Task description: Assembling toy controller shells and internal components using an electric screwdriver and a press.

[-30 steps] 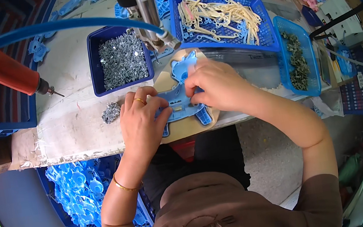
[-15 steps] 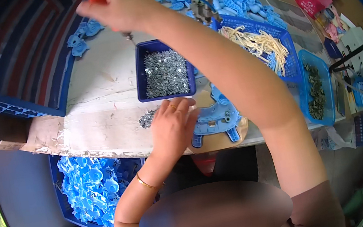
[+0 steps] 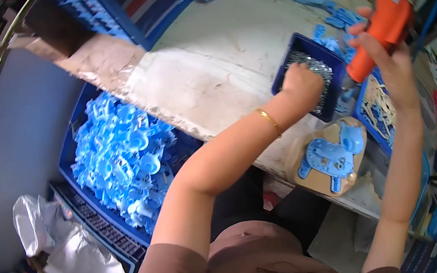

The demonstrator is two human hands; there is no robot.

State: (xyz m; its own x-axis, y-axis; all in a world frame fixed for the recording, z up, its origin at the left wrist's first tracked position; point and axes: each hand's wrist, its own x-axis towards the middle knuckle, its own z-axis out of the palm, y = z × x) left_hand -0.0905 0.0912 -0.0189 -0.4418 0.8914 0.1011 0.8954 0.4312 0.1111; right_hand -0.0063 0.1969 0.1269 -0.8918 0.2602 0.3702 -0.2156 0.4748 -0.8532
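Right grip point(image 3: 393, 66): clenched around the orange power driver point(image 3: 382, 30); the tool is held raised over the right part of the scene, slightly blurred, nose pointed down-left.
Driver nose: seen against the right edge of the navy bin point(image 3: 307, 45); contact cannot be told.
Left grip point(image 3: 303, 86): lowered into the navy bin, among the small metal pieces point(image 3: 326, 75); fingertips are hidden, so whether anything is pinched cannot be told.
Blue animal-shaped part point(image 3: 333, 155): laid flat on the tan fixture board point(image 3: 301, 149), near the front edge of the surface point(image 3: 208, 69), just beside the bin; touched by neither grip.
Cream strips point(image 3: 377, 101): heaped in a blue basket point(image 3: 375, 131), partly covered by the right forearm.
Blue pile point(image 3: 122, 157): stacked in a crate, left, below the surface.
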